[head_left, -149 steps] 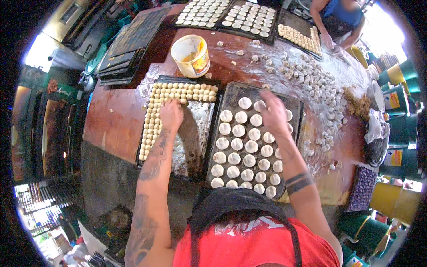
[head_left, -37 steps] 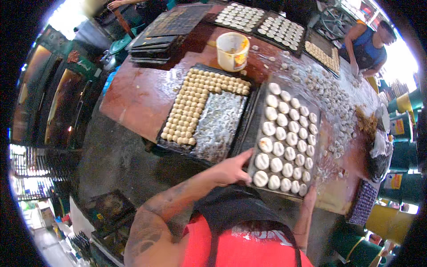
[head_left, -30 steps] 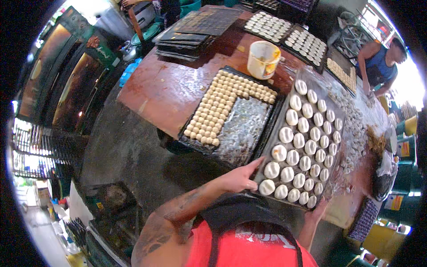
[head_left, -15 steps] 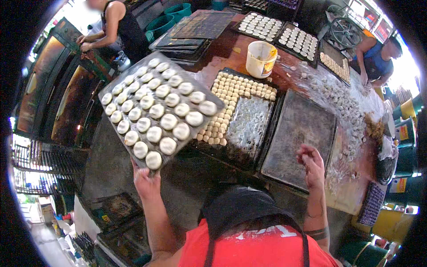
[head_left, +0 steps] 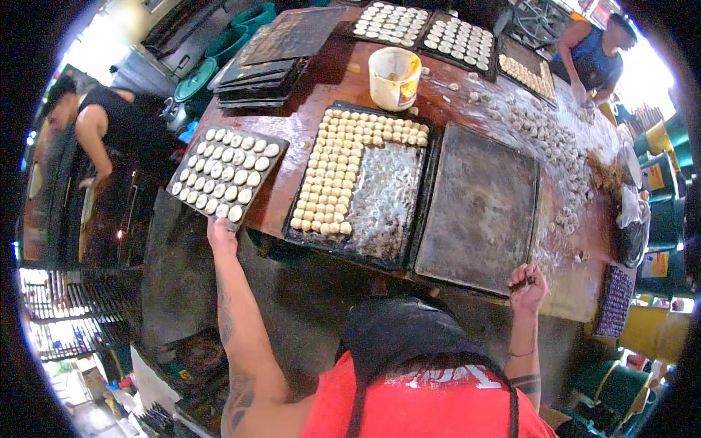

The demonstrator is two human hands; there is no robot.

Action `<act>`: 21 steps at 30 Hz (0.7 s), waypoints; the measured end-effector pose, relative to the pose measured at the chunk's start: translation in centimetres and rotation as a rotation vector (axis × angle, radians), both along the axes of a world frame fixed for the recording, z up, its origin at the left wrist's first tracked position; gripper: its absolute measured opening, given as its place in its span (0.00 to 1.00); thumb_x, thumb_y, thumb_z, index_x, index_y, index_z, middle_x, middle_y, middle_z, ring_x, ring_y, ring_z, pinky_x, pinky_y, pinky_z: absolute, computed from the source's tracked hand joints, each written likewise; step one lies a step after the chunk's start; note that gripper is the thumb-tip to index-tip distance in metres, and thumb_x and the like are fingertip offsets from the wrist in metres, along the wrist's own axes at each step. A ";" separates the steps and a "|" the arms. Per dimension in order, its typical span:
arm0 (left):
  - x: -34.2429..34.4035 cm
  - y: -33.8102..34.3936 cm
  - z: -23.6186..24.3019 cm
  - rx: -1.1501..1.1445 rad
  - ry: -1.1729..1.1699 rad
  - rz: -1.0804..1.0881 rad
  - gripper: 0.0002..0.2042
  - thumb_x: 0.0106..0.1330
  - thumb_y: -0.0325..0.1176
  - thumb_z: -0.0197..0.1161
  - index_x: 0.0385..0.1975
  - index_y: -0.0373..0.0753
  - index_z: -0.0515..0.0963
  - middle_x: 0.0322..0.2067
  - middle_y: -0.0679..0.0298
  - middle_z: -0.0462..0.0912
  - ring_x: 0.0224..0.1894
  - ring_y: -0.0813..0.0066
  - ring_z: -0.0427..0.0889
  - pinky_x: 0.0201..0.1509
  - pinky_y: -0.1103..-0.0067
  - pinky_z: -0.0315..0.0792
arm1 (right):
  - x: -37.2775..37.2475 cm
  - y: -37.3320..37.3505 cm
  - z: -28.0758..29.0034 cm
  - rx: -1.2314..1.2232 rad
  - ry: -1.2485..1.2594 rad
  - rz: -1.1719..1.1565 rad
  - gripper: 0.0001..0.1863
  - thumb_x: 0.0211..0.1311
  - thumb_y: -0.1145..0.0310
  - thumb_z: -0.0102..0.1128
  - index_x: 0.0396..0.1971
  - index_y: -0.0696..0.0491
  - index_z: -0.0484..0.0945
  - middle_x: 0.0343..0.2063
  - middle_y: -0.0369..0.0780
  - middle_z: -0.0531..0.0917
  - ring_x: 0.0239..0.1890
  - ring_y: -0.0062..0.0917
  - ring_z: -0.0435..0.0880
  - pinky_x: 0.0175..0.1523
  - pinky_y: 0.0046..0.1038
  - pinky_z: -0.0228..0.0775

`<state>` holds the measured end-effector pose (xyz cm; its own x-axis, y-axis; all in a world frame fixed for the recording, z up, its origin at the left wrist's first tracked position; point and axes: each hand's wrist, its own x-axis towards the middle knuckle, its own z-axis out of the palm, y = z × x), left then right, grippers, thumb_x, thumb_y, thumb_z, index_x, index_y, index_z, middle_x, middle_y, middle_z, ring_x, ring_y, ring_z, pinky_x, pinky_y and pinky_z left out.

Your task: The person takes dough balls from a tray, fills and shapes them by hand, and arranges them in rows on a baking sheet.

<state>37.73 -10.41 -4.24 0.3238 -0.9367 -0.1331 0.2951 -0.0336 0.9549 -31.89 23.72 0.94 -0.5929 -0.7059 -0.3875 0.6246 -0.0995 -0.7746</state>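
My left hand [head_left: 223, 237] grips the near corner of a small metal tray [head_left: 269, 162] at the table's left edge. Rows of flattened white dough rounds [head_left: 227, 173] cover this tray. My right hand [head_left: 527, 287] is closed in a loose curl beside the front right corner of a bare dark baking tray [head_left: 475, 208]; I see nothing in it. Between my hands lies a larger dark tray [head_left: 385, 252]. Small beige dough balls [head_left: 326, 171] are packed along its left and far sides, and its floured bottom shows at the right.
A white bucket [head_left: 394, 82] stands behind the dough balls. Stacked dark trays [head_left: 257, 80] are at the far left; filled trays [head_left: 458, 42] sit at the back. Floured dough pieces [head_left: 544, 146] lie at right. One person [head_left: 109, 120] bends at the ovens; another [head_left: 588, 58] works at far right.
My left hand has carried the tray of dough rounds forward and left, lower toward the table edge. My right hand has drawn back and curled. The person at left has bent down.
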 end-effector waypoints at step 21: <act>-35.1 7.6 3.7 -0.037 -1.617 -0.884 0.12 0.60 0.22 0.64 0.44 0.35 0.86 0.38 0.54 0.89 0.47 0.58 0.86 0.56 0.67 0.78 | -27.1 -2.3 -9.7 0.812 1.508 0.143 0.15 0.55 0.75 0.64 0.45 0.58 0.83 0.37 0.45 0.85 0.41 0.38 0.85 0.50 0.37 0.76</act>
<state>2.64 -2.81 -0.59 -0.4297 -0.8789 -0.2072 -0.8907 0.3749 0.2571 -58.97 21.44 -8.76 -0.6956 -0.7020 0.1530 -0.6787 0.5721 -0.4606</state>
